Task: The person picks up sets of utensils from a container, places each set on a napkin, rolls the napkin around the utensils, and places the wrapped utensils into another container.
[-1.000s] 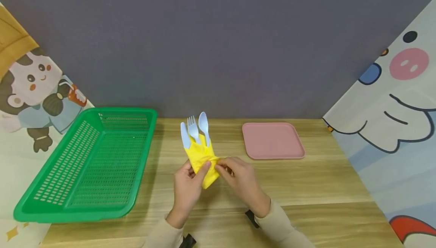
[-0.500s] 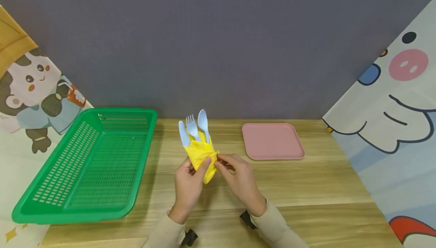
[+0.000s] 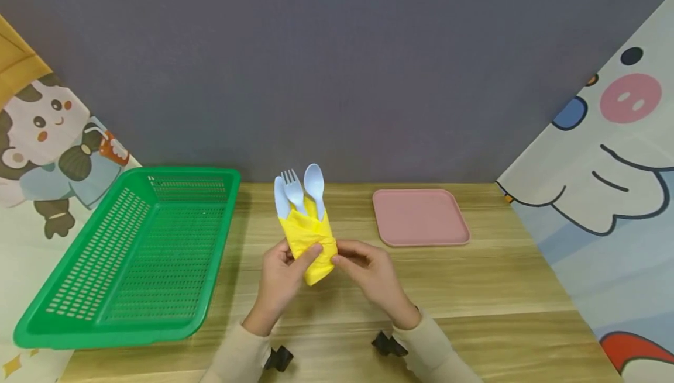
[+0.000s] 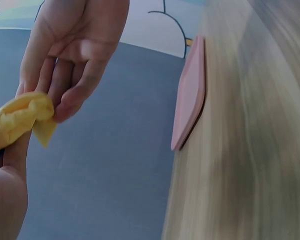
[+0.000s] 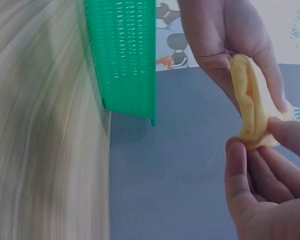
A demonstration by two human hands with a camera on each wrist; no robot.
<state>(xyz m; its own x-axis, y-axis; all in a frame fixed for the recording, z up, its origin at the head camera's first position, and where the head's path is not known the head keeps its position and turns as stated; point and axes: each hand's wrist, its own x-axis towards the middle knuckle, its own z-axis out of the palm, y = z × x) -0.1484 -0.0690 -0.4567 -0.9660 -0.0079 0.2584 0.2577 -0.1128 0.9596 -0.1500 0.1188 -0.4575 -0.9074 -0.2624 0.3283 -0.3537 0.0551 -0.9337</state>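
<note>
A yellow napkin [image 3: 310,240] is folded round a pale blue knife [image 3: 281,197], fork [image 3: 293,190] and spoon [image 3: 315,185], whose upper ends stick out of the top. My left hand [image 3: 281,278] grips the bundle from the left, its thumb lying across the front. At the napkin's right edge, the thumb and fingers of my right hand [image 3: 371,275] pinch the cloth. In the right wrist view the folded lower end of the napkin [image 5: 250,105] shows between both hands, held up off the table. The handles are hidden inside the cloth.
A green perforated basket [image 3: 216,278] stands on the left of the wooden table [image 3: 500,307]. The pink tray [image 3: 421,217] lies at the back right. A grey panel [image 3: 337,67] rises behind the table, with cartoon-printed sheets on both sides.
The bundle has risen slightly and now stands more upright. The small twisted end at the napkin's right side lies flatter, and my right fingers have shifted a little along that edge.
</note>
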